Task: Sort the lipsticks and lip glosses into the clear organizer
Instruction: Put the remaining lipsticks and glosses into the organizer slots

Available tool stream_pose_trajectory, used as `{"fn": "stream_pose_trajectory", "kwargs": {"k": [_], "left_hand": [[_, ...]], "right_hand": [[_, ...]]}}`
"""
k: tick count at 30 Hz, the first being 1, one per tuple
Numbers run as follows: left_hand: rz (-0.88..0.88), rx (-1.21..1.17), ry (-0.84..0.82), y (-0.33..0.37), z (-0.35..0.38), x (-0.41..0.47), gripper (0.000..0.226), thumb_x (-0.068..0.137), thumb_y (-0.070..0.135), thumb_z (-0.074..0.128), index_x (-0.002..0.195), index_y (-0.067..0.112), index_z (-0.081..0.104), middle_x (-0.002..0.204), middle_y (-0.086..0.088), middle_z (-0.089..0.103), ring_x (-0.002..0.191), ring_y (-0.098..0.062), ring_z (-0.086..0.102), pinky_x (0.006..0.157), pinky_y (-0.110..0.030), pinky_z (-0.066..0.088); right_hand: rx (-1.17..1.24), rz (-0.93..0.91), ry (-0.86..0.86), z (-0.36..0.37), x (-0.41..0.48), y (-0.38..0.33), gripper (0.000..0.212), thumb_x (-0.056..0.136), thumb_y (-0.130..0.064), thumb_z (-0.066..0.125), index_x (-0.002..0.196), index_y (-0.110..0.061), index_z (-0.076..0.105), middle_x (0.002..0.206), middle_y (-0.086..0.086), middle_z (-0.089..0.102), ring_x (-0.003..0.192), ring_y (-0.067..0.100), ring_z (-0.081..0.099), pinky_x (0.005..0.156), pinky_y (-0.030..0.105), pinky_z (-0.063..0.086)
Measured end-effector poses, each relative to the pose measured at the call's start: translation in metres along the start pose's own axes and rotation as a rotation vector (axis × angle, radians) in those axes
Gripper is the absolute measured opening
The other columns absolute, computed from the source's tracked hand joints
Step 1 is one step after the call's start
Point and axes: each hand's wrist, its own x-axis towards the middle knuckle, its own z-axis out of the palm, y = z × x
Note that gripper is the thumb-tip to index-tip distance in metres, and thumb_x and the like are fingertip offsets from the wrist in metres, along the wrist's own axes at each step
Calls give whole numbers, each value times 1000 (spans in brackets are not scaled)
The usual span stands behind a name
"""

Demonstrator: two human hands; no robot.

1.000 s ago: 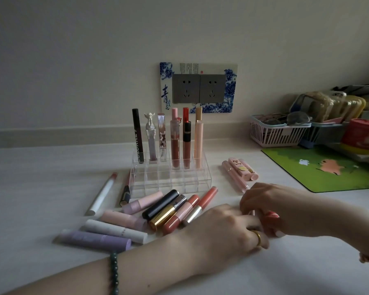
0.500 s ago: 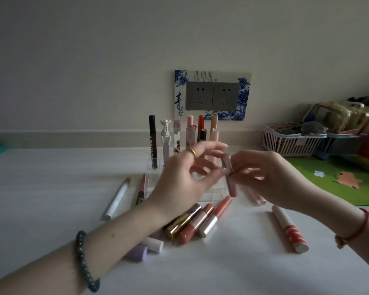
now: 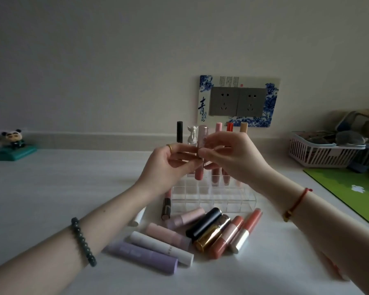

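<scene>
A pink lip gloss tube (image 3: pixel 199 171) is held upright between my left hand (image 3: pixel 168 167) and my right hand (image 3: pixel 232 158), just above the back rows of the clear organizer (image 3: pixel 213 195). Both hands pinch the tube near its middle. Several tall tubes stand in the organizer's back row, among them a black one (image 3: pixel 179 134) and an orange-capped one (image 3: pixel 229 127). On the table in front lie several loose lipsticks: a purple tube (image 3: pixel 143 256), a white tube (image 3: pixel 161 245), a black one (image 3: pixel 203 224), a gold one (image 3: pixel 213 233) and coral ones (image 3: pixel 246 229).
A white basket (image 3: pixel 320 153) with small items stands at the back right, beside a green mat (image 3: pixel 349 190). A panda figure on a teal base (image 3: pixel 14 145) sits at the far left. A double wall socket (image 3: pixel 238 101) is behind the organizer.
Both hands rose from the table with the pink tube and now hold it upright over the organizer. The view shifted so the loose lipsticks appear lower.
</scene>
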Motion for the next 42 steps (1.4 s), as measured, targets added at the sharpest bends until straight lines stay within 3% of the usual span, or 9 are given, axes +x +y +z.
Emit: {"fn": "stream_pose_trajectory", "kwargs": {"k": [10,16,21,29,33,36,39,42], "left_hand": [[0,86,115,-22,-28,26,15,72,14,74,71,29,70,69,12,73,73,-7,69,69,-14,52],[-45,195,132,-43,-31,20,16,72,18,74,70,33,68,67,16,71,71,-4,67,68,-13,50],[-70,262,128,-50,-31,17,16,72,19,74,71,33,68,66,15,70,67,-4,64,59,-9,43],[-61,317,98,-53,-32,14,21,71,13,74,75,33,68,65,20,69,58,6,57,54,-2,37],[-55,324,94,-55,-33,15,25,70,14,75,74,37,67,67,27,68,60,6,57,55,-2,37],[-59,312,80,-55,-35,15,23,69,15,76,77,35,68,70,21,70,61,3,58,57,-5,39],[-67,301,70,-54,-39,17,24,68,14,76,82,33,69,77,14,71,64,-1,59,61,-9,42],[-80,295,90,-51,-47,17,28,68,14,78,85,33,66,82,13,71,65,1,60,65,-11,47]], "right_hand": [[-97,-8,156,37,33,8,18,77,-10,66,95,-9,66,88,10,67,79,21,65,73,40,56],[-175,11,151,51,33,25,15,76,-10,67,90,-10,69,78,0,67,73,13,64,72,31,56],[-204,30,144,58,30,37,10,75,-10,68,84,-14,70,72,-2,68,65,5,63,61,15,52],[-271,52,139,61,29,46,13,74,-14,69,86,-15,72,74,0,70,69,8,63,64,15,49],[-285,57,132,61,29,45,14,73,-15,70,86,-16,72,70,-5,66,63,0,59,56,5,42],[-279,67,128,60,29,44,16,72,-14,71,88,-17,71,67,-8,63,60,-3,56,53,1,41],[-279,65,120,58,27,42,21,71,-14,72,92,-15,70,69,-8,63,60,-2,56,55,3,43],[-276,72,106,52,25,38,28,72,-15,72,100,-13,66,79,-1,67,67,8,62,66,17,52]]}}
